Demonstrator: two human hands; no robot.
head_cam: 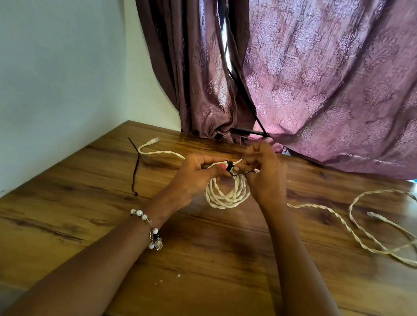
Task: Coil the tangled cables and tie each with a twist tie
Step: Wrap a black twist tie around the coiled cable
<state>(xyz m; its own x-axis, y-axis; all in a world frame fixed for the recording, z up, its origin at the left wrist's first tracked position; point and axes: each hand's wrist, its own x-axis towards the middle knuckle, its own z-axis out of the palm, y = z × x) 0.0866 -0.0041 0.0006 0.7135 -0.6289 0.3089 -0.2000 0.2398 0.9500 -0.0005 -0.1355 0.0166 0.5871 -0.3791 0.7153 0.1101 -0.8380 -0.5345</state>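
A coil of cream twisted cable (227, 194) hangs over the middle of the wooden table (192, 258). My left hand (197, 174) grips the top of the coil, thumb beside a black twist tie (229, 166) wrapped round the strands. My right hand (262, 173) pinches the tie's end and the coil from the right. A free end with a clear plug (153, 141) trails left. A second cream cable (386, 226) lies in loose loops at the right, its plug (375, 215) inside the loop.
Another black twist tie (136, 168) lies stretched out at the table's left, near the white wall (45, 65). Purple patterned curtains (324, 80) hang behind the table's far edge. A few white crumbs (178, 273) sit near the front.
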